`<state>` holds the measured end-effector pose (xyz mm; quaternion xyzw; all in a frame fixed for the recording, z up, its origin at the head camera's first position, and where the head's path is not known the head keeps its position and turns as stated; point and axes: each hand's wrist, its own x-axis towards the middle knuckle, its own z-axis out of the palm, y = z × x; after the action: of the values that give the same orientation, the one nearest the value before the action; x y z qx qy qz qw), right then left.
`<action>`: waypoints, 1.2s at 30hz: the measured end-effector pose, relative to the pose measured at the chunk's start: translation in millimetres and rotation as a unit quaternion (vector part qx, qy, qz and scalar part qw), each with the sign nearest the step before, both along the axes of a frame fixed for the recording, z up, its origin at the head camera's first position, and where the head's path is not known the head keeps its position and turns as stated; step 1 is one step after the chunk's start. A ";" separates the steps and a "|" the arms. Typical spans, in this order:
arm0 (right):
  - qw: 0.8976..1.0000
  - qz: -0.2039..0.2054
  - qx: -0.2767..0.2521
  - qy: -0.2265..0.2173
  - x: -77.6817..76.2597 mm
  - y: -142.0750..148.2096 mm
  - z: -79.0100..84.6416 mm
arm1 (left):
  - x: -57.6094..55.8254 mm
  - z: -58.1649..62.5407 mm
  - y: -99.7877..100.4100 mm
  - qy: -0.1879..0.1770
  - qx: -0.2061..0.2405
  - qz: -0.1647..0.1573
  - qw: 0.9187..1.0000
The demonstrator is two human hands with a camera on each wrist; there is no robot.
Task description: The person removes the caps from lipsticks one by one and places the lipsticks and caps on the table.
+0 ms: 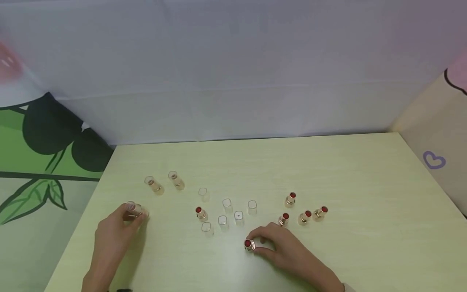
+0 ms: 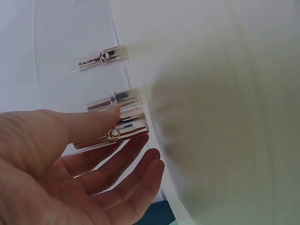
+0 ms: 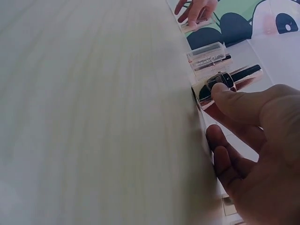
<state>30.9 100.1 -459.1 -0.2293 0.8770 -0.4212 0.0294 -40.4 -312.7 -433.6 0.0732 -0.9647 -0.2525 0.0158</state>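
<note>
On the left of the table, my left hand (image 1: 113,235) grips a lipstick (image 1: 135,209) with a clear cap over it, thumb on one side and fingers on the other. In the left wrist view this capped lipstick (image 2: 115,133) stands at the tabletop, its gold base down. Near the front middle, my right hand (image 1: 284,249) pinches an uncapped lipstick (image 1: 249,245) between thumb and forefinger. Its red tip points up. The right wrist view shows the gold and black tube (image 3: 218,87) upright at the table surface, with the remaining fingers curled behind.
Several clear caps (image 1: 223,222) stand in the middle, with one uncapped lipstick (image 1: 201,214) among them. Further uncapped lipsticks (image 1: 304,217) stand beyond my right hand. Two capped lipsticks (image 1: 176,181) stand at the back left. A pale wall (image 1: 233,109) borders the table's far edge (image 1: 255,138).
</note>
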 end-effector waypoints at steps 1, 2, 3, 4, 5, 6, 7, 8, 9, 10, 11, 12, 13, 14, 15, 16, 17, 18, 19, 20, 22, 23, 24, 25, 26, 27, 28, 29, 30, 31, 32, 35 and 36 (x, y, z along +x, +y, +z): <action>1.000 -0.001 -0.001 0.001 0.1 0.0 -0.2 | 1.0 0.3 0.3 0.004 0.000 0.000 1.000; 1.000 -0.002 -0.002 0.001 0.3 0.0 -0.3 | 2.0 0.7 0.9 0.007 0.003 0.001 1.000; 1.000 -0.003 -0.003 0.000 0.4 0.1 -0.5 | 3.2 1.4 1.8 0.012 0.003 0.001 1.000; 1.000 -0.003 -0.004 -0.002 0.6 0.3 -0.6 | 4.1 2.6 3.0 0.015 0.003 0.000 1.000; 1.000 -0.004 -0.004 -0.006 0.7 0.5 -0.7 | 5.1 3.9 4.5 0.018 0.003 0.000 1.000; 1.000 -0.005 -0.004 -0.010 0.7 0.8 -0.6 | 6.0 5.5 6.4 0.022 0.005 -0.001 1.000; 1.000 -0.003 -0.004 -0.012 0.9 1.2 -0.3 | 6.9 7.6 8.9 0.025 0.007 -0.001 1.000; 1.000 -0.001 -0.004 -0.016 1.0 1.7 -0.1 | 8.1 9.9 11.6 0.029 0.009 0.000 1.000; 1.000 0.000 -0.002 -0.017 1.0 2.2 0.0 | 9.3 12.3 14.7 0.034 0.010 0.000 0.999; 1.000 0.002 0.000 -0.022 1.1 2.5 0.6 | 10.4 14.7 18.0 0.039 0.014 0.000 0.999; 1.000 0.005 0.002 -0.023 1.0 2.7 1.2 | 11.6 17.1 21.5 0.045 0.018 0.001 0.999; 1.000 0.006 0.005 -0.025 0.9 2.9 2.0 | 12.7 19.6 25.2 0.051 0.022 0.001 0.998; 1.000 0.008 0.008 -0.026 0.9 3.0 2.9 | 13.8 22.2 29.2 0.057 0.023 0.002 0.998; 1.000 0.009 0.011 -0.027 1.0 3.0 4.0 | 15.4 24.8 33.4 0.063 0.025 0.002 0.998; 0.999 0.008 0.014 -0.029 1.1 3.0 5.6 | 16.3 27.3 37.6 0.069 0.027 0.002 0.997; 0.999 0.007 0.017 -0.028 1.3 2.9 7.3 | 17.5 30.0 41.9 0.075 0.030 0.002 0.997; 1.000 0.005 0.020 -0.024 1.3 2.8 9.1 | 18.7 32.4 46.1 0.082 0.032 0.003 0.996; 1.000 0.003 0.024 -0.018 1.7 2.6 11.0 | 19.9 34.9 50.4 0.089 0.032 0.002 0.996; 1.000 0.000 0.028 -0.005 2.0 2.4 13.2 | 21.3 37.4 54.9 0.095 0.033 0.001 0.995; 0.999 -0.004 0.030 0.009 2.4 2.1 15.6 | 22.8 39.6 59.2 0.104 0.037 -0.004 0.994; 0.999 -0.012 0.024 0.047 3.4 1.5 20.9 | 25.8 44.2 68.0 0.121 0.041 -0.015 0.992; 0.997 -0.015 0.018 0.068 4.0 1.0 23.9 | 27.4 46.6 72.4 0.129 0.041 -0.024 0.991; 0.996 -0.017 0.009 0.088 4.6 0.6 27.0 | 28.7 48.6 77.0 0.136 0.040 -0.033 0.989; 0.995 -0.019 -0.001 0.101 5.3 -0.1 30.5 | 30.2 50.5 81.4 0.144 0.044 -0.044 0.988; 0.994 -0.019 -0.012 0.111 5.9 -0.8 34.0 | 31.6 52.3 85.7 0.152 0.046 -0.053 0.986; 0.993 -0.019 -0.022 0.117 6.5 -1.8 37.3 | 32.8 53.9 90.1 0.157 0.044 -0.061 0.985; 0.992 -0.018 -0.029 0.123 7.2 -3.1 40.5 | 34.2 55.3 94.4 0.164 0.047 -0.070 0.983; 0.991 -0.018 -0.034 0.127 7.6 -4.3 43.4 | 35.5 56.5 98.9 0.166 0.051 -0.078 0.982; 0.991 -0.017 -0.038 0.129 8.1 -5.6 46.2 | 36.9 57.5 103.4 0.167 0.057 -0.086 0.981; 0.990 -0.017 -0.040 0.132 8.4 -7.1 48.8 | 38.6 58.6 108.1 0.164 0.063 -0.093 0.980; 0.989 -0.016 -0.043 0.141 8.4 -8.7 50.8 | 40.2 59.5 112.8 0.157 0.071 -0.100 0.980; 0.985 -0.012 -0.051 0.167 7.4 -13.1 55.6 | 45.8 61.8 126.9 0.126 0.100 -0.117 0.980; 0.983 -0.011 -0.053 0.176 6.9 -14.5 56.7 | 47.5 62.3 131.2 0.116 0.109 -0.123 0.980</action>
<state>37.8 85.6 -402.4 -0.2914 0.8472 -0.4208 -0.1420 7.1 -181.4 -371.3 -0.0740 -0.9248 -0.3626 0.0882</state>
